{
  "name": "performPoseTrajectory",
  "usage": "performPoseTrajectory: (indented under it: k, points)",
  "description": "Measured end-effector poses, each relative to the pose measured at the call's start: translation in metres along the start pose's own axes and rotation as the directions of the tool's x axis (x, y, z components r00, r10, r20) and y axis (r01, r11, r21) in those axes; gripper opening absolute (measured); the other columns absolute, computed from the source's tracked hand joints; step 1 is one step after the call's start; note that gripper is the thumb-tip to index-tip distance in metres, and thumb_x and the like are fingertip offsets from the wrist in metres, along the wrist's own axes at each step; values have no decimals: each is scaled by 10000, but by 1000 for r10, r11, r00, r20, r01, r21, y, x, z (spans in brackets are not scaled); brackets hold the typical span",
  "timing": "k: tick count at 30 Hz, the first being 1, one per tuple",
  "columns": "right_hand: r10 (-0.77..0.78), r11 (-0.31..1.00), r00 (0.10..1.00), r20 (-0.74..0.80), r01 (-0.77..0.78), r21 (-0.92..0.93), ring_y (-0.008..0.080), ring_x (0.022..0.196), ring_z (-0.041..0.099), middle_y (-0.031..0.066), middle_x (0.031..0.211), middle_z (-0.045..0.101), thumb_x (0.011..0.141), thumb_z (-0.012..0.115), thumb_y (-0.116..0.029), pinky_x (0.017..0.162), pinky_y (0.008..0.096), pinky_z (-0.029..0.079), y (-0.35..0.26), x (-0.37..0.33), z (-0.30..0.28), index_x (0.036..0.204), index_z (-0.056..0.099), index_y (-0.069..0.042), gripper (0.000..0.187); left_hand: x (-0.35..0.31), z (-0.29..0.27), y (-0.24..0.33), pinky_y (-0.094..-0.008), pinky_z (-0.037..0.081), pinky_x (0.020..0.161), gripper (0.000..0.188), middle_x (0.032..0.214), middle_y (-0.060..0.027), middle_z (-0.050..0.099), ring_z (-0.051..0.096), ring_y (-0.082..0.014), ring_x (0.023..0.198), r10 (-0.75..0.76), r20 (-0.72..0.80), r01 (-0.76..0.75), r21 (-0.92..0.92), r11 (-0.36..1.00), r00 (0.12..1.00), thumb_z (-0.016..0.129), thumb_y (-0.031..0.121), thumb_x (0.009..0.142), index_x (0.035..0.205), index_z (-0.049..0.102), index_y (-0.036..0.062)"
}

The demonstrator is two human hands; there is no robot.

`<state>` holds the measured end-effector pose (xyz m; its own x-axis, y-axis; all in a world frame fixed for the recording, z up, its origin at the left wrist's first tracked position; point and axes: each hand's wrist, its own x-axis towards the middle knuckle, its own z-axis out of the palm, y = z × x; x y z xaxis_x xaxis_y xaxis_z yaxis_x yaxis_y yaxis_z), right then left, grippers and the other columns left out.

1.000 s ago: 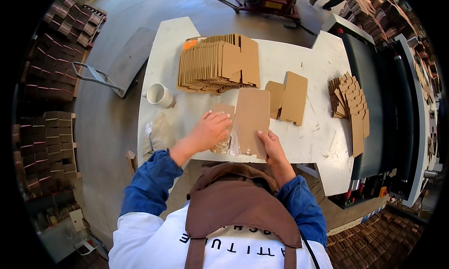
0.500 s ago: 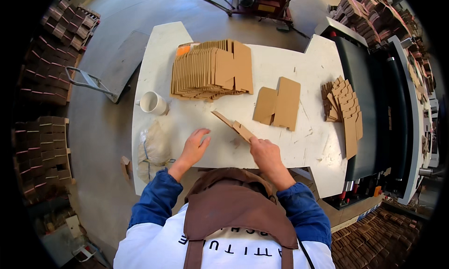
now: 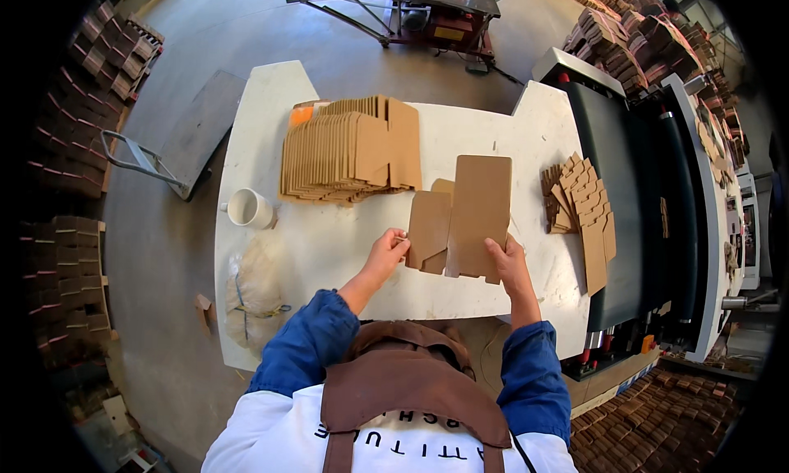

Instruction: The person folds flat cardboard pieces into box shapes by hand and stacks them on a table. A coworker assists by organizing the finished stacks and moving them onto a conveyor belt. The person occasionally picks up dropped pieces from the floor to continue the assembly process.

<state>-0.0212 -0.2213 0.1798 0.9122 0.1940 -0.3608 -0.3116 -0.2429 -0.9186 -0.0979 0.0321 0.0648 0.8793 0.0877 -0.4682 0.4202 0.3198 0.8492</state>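
Observation:
A flat brown cardboard box blank (image 3: 482,214), with a tall panel and a shorter notched one, is held up over the front of the table. My right hand (image 3: 511,267) grips its right edge near the bottom, thumb on the face toward me. At the shorter panel's left edge, the fingers of my left hand (image 3: 385,258) are pinched together against the cardboard. Behind the held piece, part of another cardboard blank (image 3: 443,186) peeks out. Farther back on the left stands a tight row of upright cardboard blanks (image 3: 349,152).
The white table (image 3: 329,272) carries a white mug (image 3: 249,208) and a bundled clear plastic bag (image 3: 253,288) at its left. Fanned cardboard pieces (image 3: 588,206) lie at the right, beside a machine with a dark belt (image 3: 620,193). A hand truck (image 3: 148,165) rests on the floor at left.
The cardboard blank, earlier edge-on in my right hand, now faces me and covers most of the one lying behind it. My left hand has moved right to its edge. The view has shifted slightly.

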Motion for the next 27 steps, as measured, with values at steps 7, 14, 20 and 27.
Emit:
performPoseTrajectory:
  k: [7, 14, 20, 27]
  points:
    - [10, 870, 974, -226, -120, -478, 304, 853, 685, 213, 988, 686, 818, 716, -324, 743, 372, 541, 99, 103, -75, 1148, 580, 5, 485, 93, 61, -9, -362, 488, 686, 234, 809, -114, 637, 611, -257, 739, 345, -135, -246, 470, 848, 929, 661, 198, 850, 985, 581, 25]
    - [84, 826, 954, -287, -227, -515, 362, 1025, 617, 199, 1133, 600, 832, 651, -262, 871, 461, 497, 117, 120, -46, 1132, 603, -61, 365, 113, 55, -25, -351, 489, 739, 326, 901, -105, 653, 622, -207, 821, 103, -236, 64, 608, 791, 966, 726, 228, 812, 1010, 596, 4]
    - [199, 959, 961, -190, -231, -163, 238, 933, 646, 136, 1059, 655, 860, 663, -303, 750, 375, 513, 129, 113, -87, 1171, 597, -42, 411, 106, 62, 26, -264, 420, 613, 137, 789, 6, 560, 500, -92, 704, 67, -22, -54, 372, 927, 998, 646, 112, 886, 957, 572, 22]
    - [527, 533, 769, -362, 32, 845, 244, 999, 617, 119, 1143, 618, 929, 597, -457, 786, 406, 503, 167, 66, -219, 1304, 431, -79, 557, 93, -13, 145, -258, 331, 547, 97, 739, 24, 467, 407, -71, 661, 209, -65, -157, 460, 874, 976, 597, 107, 884, 923, 541, 37]
